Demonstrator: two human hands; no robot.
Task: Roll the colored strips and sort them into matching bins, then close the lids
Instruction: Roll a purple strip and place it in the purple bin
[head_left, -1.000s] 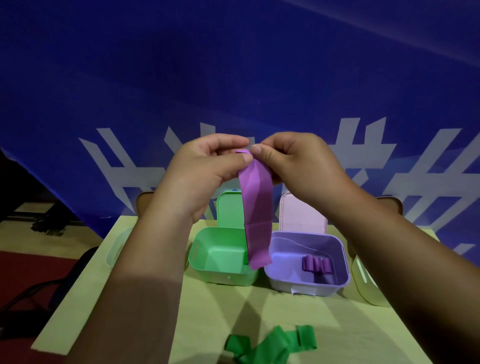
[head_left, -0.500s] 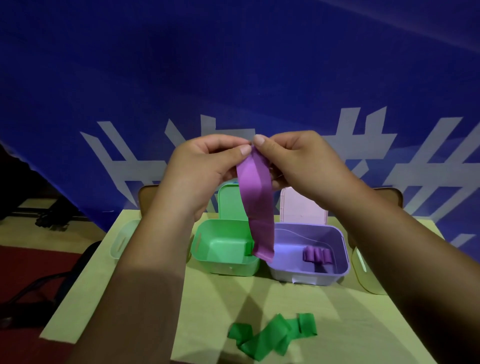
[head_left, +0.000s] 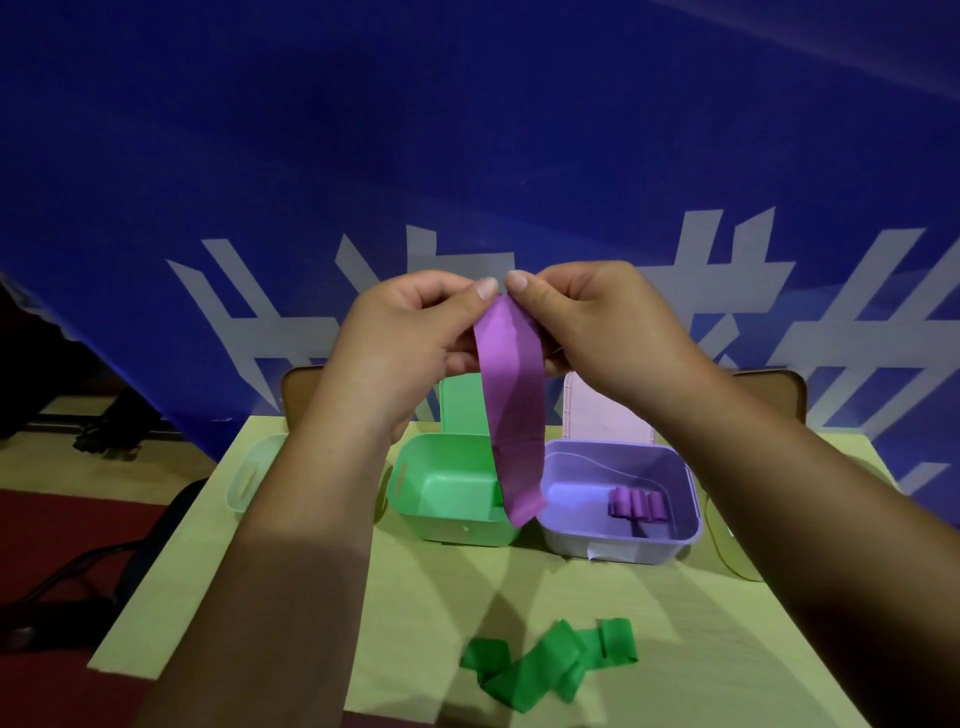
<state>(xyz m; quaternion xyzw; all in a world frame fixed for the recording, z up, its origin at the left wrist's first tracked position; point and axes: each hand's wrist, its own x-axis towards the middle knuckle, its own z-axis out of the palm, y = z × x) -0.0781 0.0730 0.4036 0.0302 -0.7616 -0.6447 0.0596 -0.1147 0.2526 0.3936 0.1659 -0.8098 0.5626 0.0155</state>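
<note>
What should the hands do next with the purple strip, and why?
Probably start rolling the strip down from its top end. The left hand and right hand both pinch that end, the rest hangs flat and unrolled, and the purple bin already holds rolls.

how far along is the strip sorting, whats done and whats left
Done: purple rolls lie in the purple bin. In hand: the left hand and right hand pinch the top of a purple strip, which hangs unrolled. Left: roll and bin it, then the green strips loose on the table. The green bin shows no rolls, and the green lid and pink lid stand open.
</note>
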